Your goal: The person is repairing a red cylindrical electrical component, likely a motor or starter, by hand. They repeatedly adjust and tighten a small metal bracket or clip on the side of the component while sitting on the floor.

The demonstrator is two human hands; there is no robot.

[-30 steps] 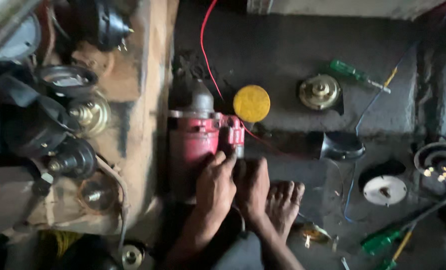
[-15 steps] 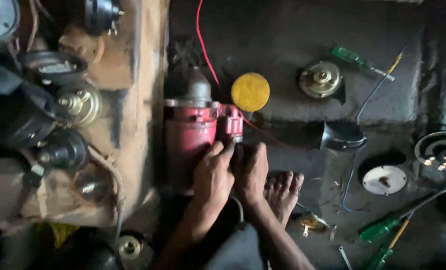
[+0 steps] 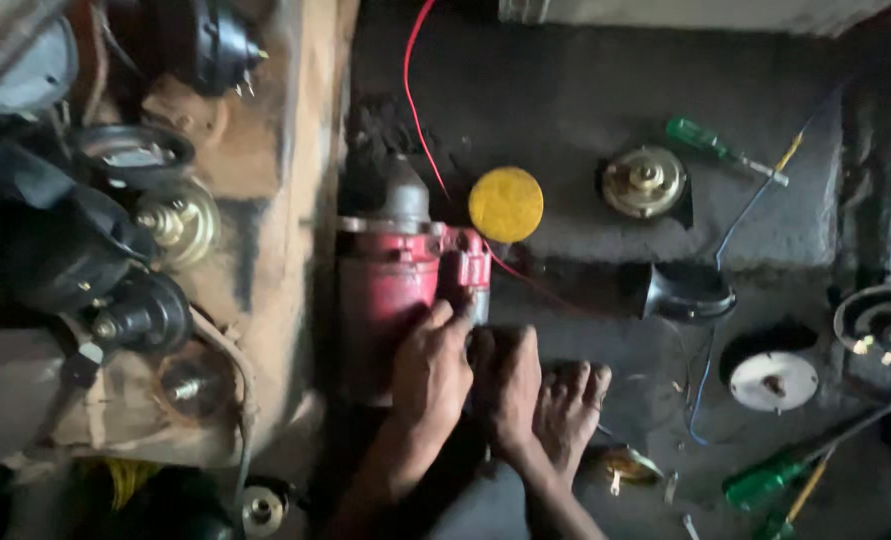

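Pressing against the lower end of the red motor housing [image 3: 390,290], the left hand [image 3: 430,375] is lying with its fingers curled together, fingertips touching the red casing beside its small side block [image 3: 470,265]. The right hand [image 3: 505,385] is sitting just beside it, fingers bunched and bent under; whether anything is pinched between them cannot be told, as the dim light and the knuckles are hiding the fingertips. A bare foot [image 3: 570,405] is resting just right of that hand. Both forearms are running off the bottom edge.

The housing is lying on the dark floor, its grey nose [image 3: 400,195] pointing away from the person, against a rusty panel [image 3: 285,150] on the left. A red wire [image 3: 415,90] is trailing from the top edge down past a yellow disc [image 3: 505,204]. Farther right, well apart, are lying a brass round part [image 3: 645,182], a green-handled screwdriver [image 3: 710,145], a black cup-shaped part [image 3: 680,290], a white disc [image 3: 773,380] and a second green screwdriver [image 3: 765,482]. Dark round components [image 3: 140,315] at the left are crowding together, hard to distinguish.
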